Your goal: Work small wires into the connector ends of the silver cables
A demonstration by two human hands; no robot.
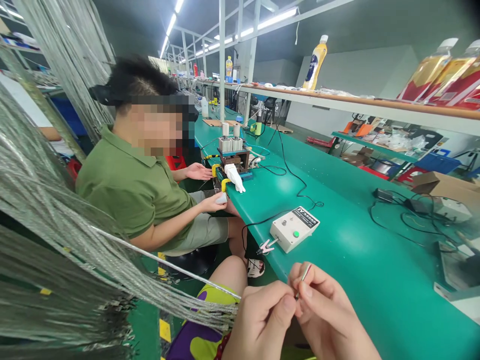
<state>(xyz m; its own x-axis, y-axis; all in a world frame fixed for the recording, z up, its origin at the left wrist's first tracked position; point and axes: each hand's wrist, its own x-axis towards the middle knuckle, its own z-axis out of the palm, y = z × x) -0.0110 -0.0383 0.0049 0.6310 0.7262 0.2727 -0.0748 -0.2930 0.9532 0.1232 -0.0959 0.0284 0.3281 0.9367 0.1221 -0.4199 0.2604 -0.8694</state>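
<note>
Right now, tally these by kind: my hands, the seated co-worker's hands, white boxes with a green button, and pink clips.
Your left hand and right hand: 2
Co-worker's hands: 2
White box: 1
Pink clip: 1
Total: 6

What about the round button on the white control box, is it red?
No, the round button on top of the white control box is green.
</note>
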